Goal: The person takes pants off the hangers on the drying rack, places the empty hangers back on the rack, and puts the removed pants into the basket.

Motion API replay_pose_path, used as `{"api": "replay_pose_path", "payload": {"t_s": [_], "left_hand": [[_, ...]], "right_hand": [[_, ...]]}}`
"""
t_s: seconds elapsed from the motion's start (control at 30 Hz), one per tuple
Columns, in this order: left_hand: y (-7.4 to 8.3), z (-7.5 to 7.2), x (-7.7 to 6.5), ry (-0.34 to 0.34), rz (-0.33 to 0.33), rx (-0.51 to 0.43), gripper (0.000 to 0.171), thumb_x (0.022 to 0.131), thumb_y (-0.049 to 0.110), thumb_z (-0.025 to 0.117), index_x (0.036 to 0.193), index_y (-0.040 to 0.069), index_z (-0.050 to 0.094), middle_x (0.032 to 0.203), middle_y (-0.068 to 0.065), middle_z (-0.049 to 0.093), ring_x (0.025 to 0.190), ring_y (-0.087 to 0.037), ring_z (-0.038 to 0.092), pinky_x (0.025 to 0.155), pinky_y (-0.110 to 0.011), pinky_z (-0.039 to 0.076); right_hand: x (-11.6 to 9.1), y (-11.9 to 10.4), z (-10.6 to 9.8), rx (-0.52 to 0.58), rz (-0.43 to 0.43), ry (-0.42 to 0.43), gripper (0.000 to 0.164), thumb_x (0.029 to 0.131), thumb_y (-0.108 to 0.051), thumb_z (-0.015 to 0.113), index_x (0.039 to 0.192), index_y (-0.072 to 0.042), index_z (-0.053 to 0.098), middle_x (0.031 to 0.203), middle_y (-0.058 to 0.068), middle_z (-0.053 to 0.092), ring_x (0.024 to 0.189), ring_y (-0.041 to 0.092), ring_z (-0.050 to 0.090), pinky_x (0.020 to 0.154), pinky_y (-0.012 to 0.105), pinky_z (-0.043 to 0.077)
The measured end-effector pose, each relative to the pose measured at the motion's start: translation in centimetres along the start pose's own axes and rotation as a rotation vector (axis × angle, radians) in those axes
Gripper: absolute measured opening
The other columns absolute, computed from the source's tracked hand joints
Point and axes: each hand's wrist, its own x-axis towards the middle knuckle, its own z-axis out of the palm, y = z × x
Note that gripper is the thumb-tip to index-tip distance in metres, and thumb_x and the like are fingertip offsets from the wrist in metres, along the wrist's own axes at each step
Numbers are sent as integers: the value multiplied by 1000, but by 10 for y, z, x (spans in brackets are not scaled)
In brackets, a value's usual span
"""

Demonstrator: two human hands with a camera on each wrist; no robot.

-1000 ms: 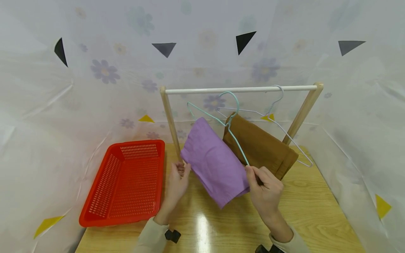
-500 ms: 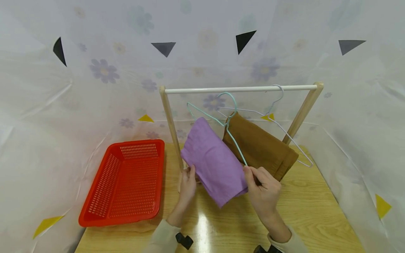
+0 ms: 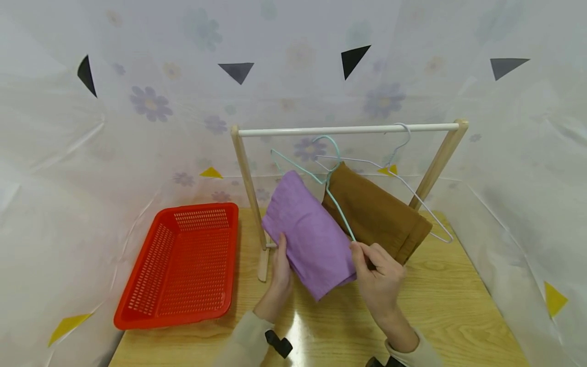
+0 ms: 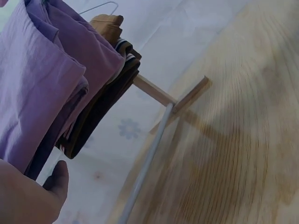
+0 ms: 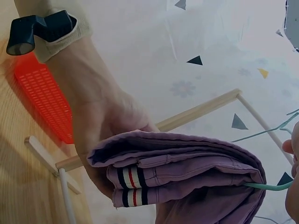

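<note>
In the head view, folded purple trousers [image 3: 307, 234] hang slantwise on a mint-green wire hanger [image 3: 298, 165], whose hook shows just below the rack's bar. My right hand [image 3: 382, 275] pinches the hanger's lower right arm between thumb and fingers. My left hand [image 3: 277, 272] holds the trousers' lower left edge, thumb in front. From the right wrist, the left hand [image 5: 105, 112] cups the stacked layers of the purple trousers [image 5: 187, 163]; striped bands show at the hems, and the mint wire enters the fold. Left fingers are mostly hidden behind the cloth.
Behind to the right, brown trousers [image 3: 376, 214] hang on a lavender hanger [image 3: 418, 197] hooked over the white bar [image 3: 321, 131] of a wooden-legged rack. A red plastic basket [image 3: 183, 319] stands at the left on the wood-grain table [image 3: 458, 300]. Whitish patterned sheeting surrounds the table.
My left hand has moved right from beside the rack's left leg onto the purple trousers' edge. The right hand, still pinching the hanger, has shifted slightly left; the hook has sunk a little.
</note>
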Motion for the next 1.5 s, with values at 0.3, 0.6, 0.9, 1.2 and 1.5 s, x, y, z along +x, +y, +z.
{"api": "replay_pose_path", "payload": {"t_s": [0.3, 0.6, 0.9, 1.2, 1.5], "left_hand": [[1, 4, 7, -76, -112, -215, 74, 104, 62, 52, 159, 15, 37, 152, 1, 52, 139, -15, 47, 124, -33, 28], [5, 3, 10, -71, -128, -253, 48, 105, 55, 55, 139, 21, 52, 119, 13, 69, 111, -7, 64, 105, -25, 45], [12, 2, 6, -7, -58, -259, 33, 102, 40, 67, 127, 19, 58, 109, 11, 75, 100, -6, 70, 94, -24, 55], [19, 4, 2, 42, -37, -246, 29, 100, 33, 71, 121, 16, 60, 103, 9, 76, 95, -8, 72, 90, -26, 57], [26, 5, -2, 30, 16, -242, 26, 99, 22, 70, 123, 14, 61, 104, 8, 74, 94, -8, 71, 90, -26, 57]], "right_hand": [[-1, 0, 2, 10, 17, 13, 8, 86, 10, 76, 79, 8, 78, 55, 9, 54, 50, 2, 42, 45, 14, 34], [-3, 3, 3, 23, 25, 7, 9, 86, 11, 75, 79, 9, 78, 55, 10, 55, 50, 2, 43, 45, 13, 35], [-5, 4, 2, 2, 50, -10, 11, 83, 17, 73, 81, 8, 79, 56, 10, 56, 52, 2, 44, 47, 12, 36], [-5, 6, 2, -19, 50, -6, 11, 83, 16, 73, 81, 7, 79, 56, 9, 56, 52, 2, 44, 48, 13, 36], [-4, 7, 1, -32, 47, -10, 10, 83, 15, 73, 80, 7, 79, 56, 9, 56, 53, 2, 44, 49, 12, 36]]}}
